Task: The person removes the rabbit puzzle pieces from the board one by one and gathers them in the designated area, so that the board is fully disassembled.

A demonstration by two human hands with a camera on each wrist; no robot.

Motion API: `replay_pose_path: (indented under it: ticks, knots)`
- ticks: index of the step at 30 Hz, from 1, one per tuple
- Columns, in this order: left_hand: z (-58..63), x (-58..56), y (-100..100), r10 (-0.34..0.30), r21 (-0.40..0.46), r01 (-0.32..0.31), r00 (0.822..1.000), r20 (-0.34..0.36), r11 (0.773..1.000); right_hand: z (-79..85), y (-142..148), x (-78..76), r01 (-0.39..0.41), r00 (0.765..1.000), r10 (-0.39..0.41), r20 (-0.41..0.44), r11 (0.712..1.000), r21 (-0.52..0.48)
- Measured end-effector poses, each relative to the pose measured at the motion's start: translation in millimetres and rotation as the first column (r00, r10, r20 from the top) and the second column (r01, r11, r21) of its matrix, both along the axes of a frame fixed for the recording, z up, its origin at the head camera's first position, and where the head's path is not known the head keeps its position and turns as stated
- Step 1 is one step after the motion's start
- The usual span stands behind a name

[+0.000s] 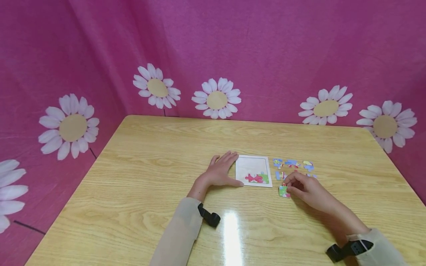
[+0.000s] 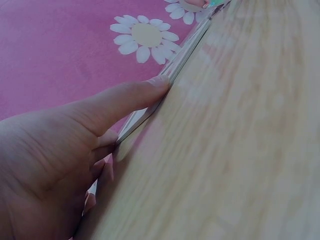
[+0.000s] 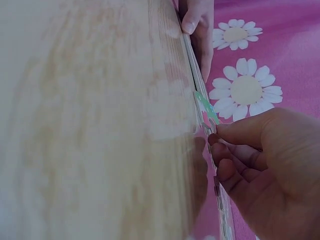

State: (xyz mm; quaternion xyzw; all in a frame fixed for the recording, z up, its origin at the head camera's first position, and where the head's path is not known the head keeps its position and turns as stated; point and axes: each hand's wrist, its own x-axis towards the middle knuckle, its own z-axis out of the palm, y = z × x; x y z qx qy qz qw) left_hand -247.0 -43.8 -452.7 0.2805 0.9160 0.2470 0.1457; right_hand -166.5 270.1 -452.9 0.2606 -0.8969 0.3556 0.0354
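A white square puzzle board [image 1: 252, 166] lies on the table, with joined pink and green pieces [image 1: 259, 178] in its lower right corner. My left hand [image 1: 222, 171] is spread along the board's left side, thumb on the near edge and fingers at the far left corner. In the left wrist view the straight thumb [image 2: 135, 95] presses on the board's rim. To the right of the board, my right hand [image 1: 307, 189] pinches a green and pink puzzle piece [image 1: 283, 191] between thumb and fingers. The right wrist view shows that piece [image 3: 205, 107] tilted up at the fingertips.
Several loose puzzle pieces [image 1: 293, 163] lie right of the board, some partly hidden behind the right hand. The wooden table [image 1: 149, 162] ends at a pink curtain [image 1: 266, 55] with daisies. A black wrist strap [image 1: 209, 216] sits on each sleeve.
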Motion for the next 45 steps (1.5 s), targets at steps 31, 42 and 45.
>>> replay_pose_path:
  ticks: [31,42,45]
  knots:
    - [1.9,0.4,-0.4,-0.012,-0.01,0.012,1.0,-0.015,1.0,7.3,-28.3,-17.0,-0.023,1.0,0.023,0.004,1.0,-0.006]
    - [2.9,0.6,-0.7,-0.016,-0.022,0.016,1.0,-0.018,1.0,11.2,-59.4,-32.9,-0.024,0.992,0.016,0.129,0.998,0.06]
    - [3.4,0.4,-0.7,-0.017,-0.028,0.017,1.0,-0.017,0.999,10.3,-63.0,-36.4,-0.037,0.994,0.03,0.105,0.997,0.063]
